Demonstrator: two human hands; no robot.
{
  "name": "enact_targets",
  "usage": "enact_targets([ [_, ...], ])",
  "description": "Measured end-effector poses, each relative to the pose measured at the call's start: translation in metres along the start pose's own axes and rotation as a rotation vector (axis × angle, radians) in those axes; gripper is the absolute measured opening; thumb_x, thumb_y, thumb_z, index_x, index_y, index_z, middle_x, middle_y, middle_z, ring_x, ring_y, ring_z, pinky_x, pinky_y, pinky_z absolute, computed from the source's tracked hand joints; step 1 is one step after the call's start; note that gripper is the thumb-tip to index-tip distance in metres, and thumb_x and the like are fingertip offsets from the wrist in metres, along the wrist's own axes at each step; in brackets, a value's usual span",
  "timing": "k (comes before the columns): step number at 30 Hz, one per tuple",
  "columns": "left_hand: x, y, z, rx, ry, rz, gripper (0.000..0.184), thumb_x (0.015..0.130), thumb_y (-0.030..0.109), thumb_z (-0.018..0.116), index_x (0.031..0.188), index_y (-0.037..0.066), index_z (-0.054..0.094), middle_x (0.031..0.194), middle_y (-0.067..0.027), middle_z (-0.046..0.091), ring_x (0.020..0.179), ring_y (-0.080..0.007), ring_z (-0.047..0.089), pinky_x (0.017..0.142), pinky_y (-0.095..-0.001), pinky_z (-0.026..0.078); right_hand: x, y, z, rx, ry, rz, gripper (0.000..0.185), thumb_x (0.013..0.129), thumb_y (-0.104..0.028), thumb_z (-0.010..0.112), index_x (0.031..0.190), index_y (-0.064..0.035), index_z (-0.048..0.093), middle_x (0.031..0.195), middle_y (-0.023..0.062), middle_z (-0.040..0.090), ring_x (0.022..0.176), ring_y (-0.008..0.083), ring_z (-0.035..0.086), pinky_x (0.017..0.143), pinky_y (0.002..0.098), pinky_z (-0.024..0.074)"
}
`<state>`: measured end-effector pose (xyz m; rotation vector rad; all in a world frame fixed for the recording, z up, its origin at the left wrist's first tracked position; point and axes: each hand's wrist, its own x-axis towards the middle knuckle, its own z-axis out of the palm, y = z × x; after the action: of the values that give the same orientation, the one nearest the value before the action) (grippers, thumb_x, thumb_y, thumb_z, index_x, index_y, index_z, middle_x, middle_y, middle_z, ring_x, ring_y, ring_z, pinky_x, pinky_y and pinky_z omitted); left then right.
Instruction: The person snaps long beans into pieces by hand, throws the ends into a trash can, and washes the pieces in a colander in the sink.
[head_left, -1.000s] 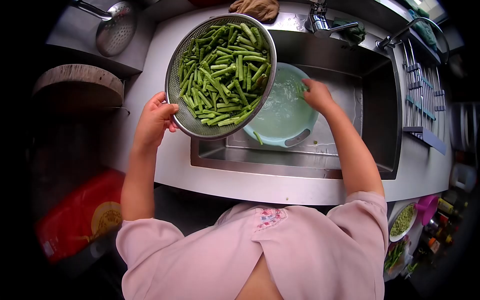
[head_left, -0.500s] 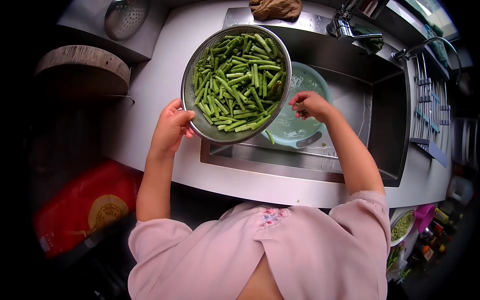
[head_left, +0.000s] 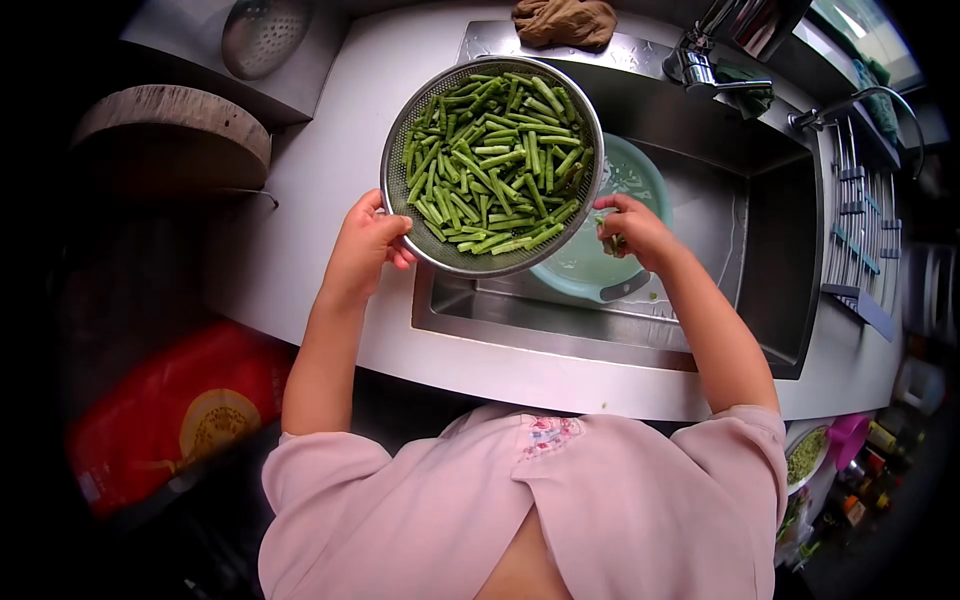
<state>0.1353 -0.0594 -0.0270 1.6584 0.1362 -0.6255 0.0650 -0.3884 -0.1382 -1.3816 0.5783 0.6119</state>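
My left hand grips the left rim of a round metal colander, thumb on top and fingers below. Cut green beans fill most of it. Partly under the colander's right side, a light blue-green basin with water stands in the steel sink. Above the basin, close to the colander's right rim, my right hand is closed round a few green bean pieces.
A faucet and a brown cloth are behind the sink. To the right is a metal rack. A round wooden board and a skimmer stand at the left, above a red bag.
My right hand has come up out of the basin's water and moved beside the colander with bean pieces in it. The bean at the basin's front edge no longer shows. The view has shifted.
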Motion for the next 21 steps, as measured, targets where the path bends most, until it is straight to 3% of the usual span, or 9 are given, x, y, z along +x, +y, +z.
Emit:
enact_targets([
  [2,0.001,0.001,0.015,0.032,-0.029,0.000,0.025,0.077,0.001,0.049,0.101,-0.004,0.045,0.067,-0.0097,0.059,0.045,-0.0110,0.055,0.039,-0.0197,0.045,-0.015,-0.009,-0.023,0.316,0.019,-0.051,0.041,0.073,-0.007,0.047,0.113,-0.0035,0.048,0.074,0.0046,0.056,0.062,0.0164,0.057,0.048,0.0263,0.0428],
  [5,0.009,-0.007,0.046,0.062,-0.069,-0.046,0.025,0.076,0.000,0.048,0.100,-0.004,0.045,0.066,-0.0103,0.058,0.045,-0.0121,0.055,0.039,-0.0216,0.046,-0.031,-0.017,-0.034,0.557,0.098,-0.144,0.026,0.081,-0.013,0.048,0.105,-0.0032,0.052,0.077,0.0050,0.057,0.065,0.0157,0.057,0.051,0.0276,0.0451],
  [8,0.027,-0.029,0.075,0.158,-0.077,-0.087,0.022,0.075,-0.001,0.047,0.097,-0.004,0.046,0.066,-0.0103,0.056,0.045,-0.0150,0.055,0.040,-0.0259,0.048,-0.032,-0.013,-0.032,0.497,0.226,-0.240,0.021,0.084,-0.015,0.051,0.101,-0.0038,0.054,0.082,0.0046,0.059,0.069,0.0143,0.057,0.055,0.0303,0.0465],
  [13,0.062,-0.065,0.099,0.417,-0.020,-0.128,0.029,0.074,-0.002,0.048,0.103,-0.004,0.045,0.077,-0.0138,0.057,0.051,-0.0183,0.057,0.043,-0.0291,0.049,-0.007,0.012,-0.056,0.413,0.283,-0.195,0.015,0.083,-0.012,0.053,0.096,-0.0058,0.058,0.085,0.0045,0.060,0.070,0.0120,0.056,0.055,0.0288,0.0442],
  [17,0.068,-0.072,0.105,0.383,-0.064,-0.224,0.029,0.074,0.001,0.049,0.103,-0.004,0.046,0.085,-0.0150,0.058,0.060,-0.0202,0.060,0.047,-0.0299,0.052,0.012,0.026,-0.063,0.041,0.401,-0.161,0.016,0.083,-0.014,0.054,0.092,-0.0035,0.061,0.076,0.0056,0.062,0.068,0.0165,0.059,0.059,0.0290,0.0462],
  [19,0.078,-0.085,0.106,0.464,-0.057,-0.214,0.031,0.074,0.002,0.050,0.104,-0.005,0.048,0.089,-0.0167,0.059,0.065,-0.0224,0.062,0.051,-0.0312,0.053,0.024,0.031,-0.064,-0.596,0.901,-0.561,0.021,0.082,-0.017,0.056,0.096,-0.0012,0.060,0.080,0.0110,0.064,0.073,0.0242,0.062,0.067,0.0327,0.0477],
  [20,0.083,-0.093,0.108,0.481,-0.032,-0.165,0.032,0.074,0.001,0.051,0.105,-0.006,0.048,0.091,-0.0179,0.060,0.067,-0.0238,0.063,0.052,-0.0323,0.054,0.026,0.030,-0.063,-0.598,0.897,-0.562,0.021,0.082,-0.017,0.056,0.096,-0.0012,0.060,0.080,0.0110,0.064,0.073,0.0242,0.062,0.067,0.0327,0.0477],
  [21,0.089,-0.097,0.110,0.497,-0.009,-0.112,0.033,0.073,0.001,0.051,0.106,-0.007,0.049,0.092,-0.0192,0.060,0.070,-0.0252,0.064,0.053,-0.0334,0.054,0.022,0.019,-0.057,-0.560,0.737,-0.569,0.025,0.081,-0.018,0.057,0.099,-0.0015,0.060,0.086,0.0141,0.063,0.080,0.0258,0.061,0.071,0.0347,0.0472],
])
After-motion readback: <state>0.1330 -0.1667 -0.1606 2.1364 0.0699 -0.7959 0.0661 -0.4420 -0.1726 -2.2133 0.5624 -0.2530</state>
